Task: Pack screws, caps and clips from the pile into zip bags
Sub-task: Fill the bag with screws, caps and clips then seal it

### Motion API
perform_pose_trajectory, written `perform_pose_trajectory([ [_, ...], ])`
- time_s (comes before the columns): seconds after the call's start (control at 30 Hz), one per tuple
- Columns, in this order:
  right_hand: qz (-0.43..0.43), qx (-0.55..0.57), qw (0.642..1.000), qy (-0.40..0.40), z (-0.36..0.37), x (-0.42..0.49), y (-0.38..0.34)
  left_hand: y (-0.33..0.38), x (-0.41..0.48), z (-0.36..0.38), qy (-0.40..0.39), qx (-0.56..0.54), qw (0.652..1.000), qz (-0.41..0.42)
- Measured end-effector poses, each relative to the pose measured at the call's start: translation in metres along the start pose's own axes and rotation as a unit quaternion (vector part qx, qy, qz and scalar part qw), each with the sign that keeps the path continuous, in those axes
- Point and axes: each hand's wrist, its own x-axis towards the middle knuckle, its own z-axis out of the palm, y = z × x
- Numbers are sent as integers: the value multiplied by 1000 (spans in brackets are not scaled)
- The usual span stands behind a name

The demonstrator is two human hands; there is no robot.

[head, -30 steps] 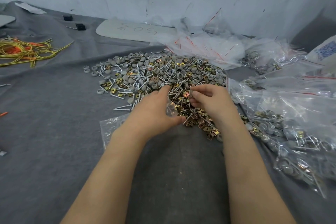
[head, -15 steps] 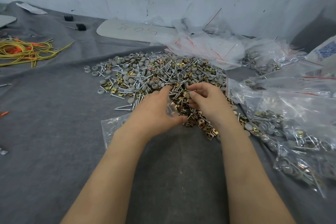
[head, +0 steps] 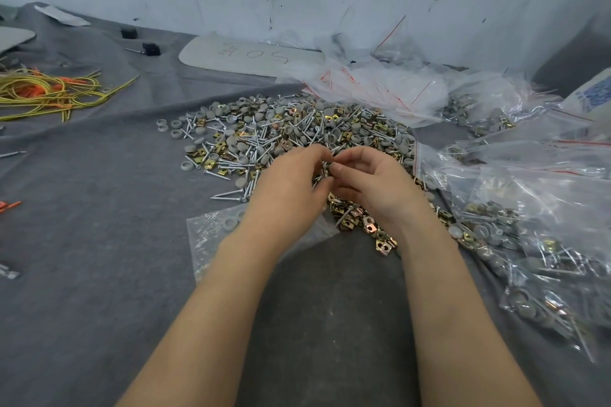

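A pile [head: 297, 129] of silver screws, grey round caps and brass clips lies on the grey cloth. My left hand [head: 287, 188] is at the pile's near edge, its curled fingers gripping the mouth of a clear zip bag [head: 211, 235]. The bag trails back under my left wrist and has a few grey caps inside. My right hand [head: 373, 182] is beside the left, fingertips touching the left's. It pinches a small metal part at the bag's mouth, too hidden to tell which kind.
Several filled zip bags [head: 529, 241] lie heaped at the right. Empty bags with red seals [head: 380, 89] sit behind the pile, by the wall. A grey board [head: 251, 56], two small black blocks [head: 152, 49] and yellow and orange cords [head: 49, 92] lie at the left and back.
My right hand's fingertips have moved left, from the clips at the pile's front edge to my left hand's fingertips. The left hand and the bag have barely shifted.
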Motion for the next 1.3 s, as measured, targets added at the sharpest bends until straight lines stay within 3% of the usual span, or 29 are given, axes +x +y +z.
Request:
perform_pose_trajectory([
  [0.33, -22, 61, 998, -5, 19, -1, -1, -8, 3, -20, 20, -119, 992, -30],
  [0.67, -27, 22, 999, 21, 24, 1, 4, -3, 2, -16, 24, -87, 995, -53],
  [0.8, -37, -50, 993, 103, 7, 5, 3, 26, -8, 12, 34, -10, 999, -15],
  [0.97, 6, -81, 981, 174, -18, 9, 3, 47, -22, 45, -47, 45, 997, 51],
  [1.1, 10, -114, 975, 191, -21, 10, 6, 42, -26, 52, -37, 106, 993, 18],
  [1.3, 8, -97, 979, 177, -20, 9, 8, 39, -25, 52, -48, 87, 995, 5],
])
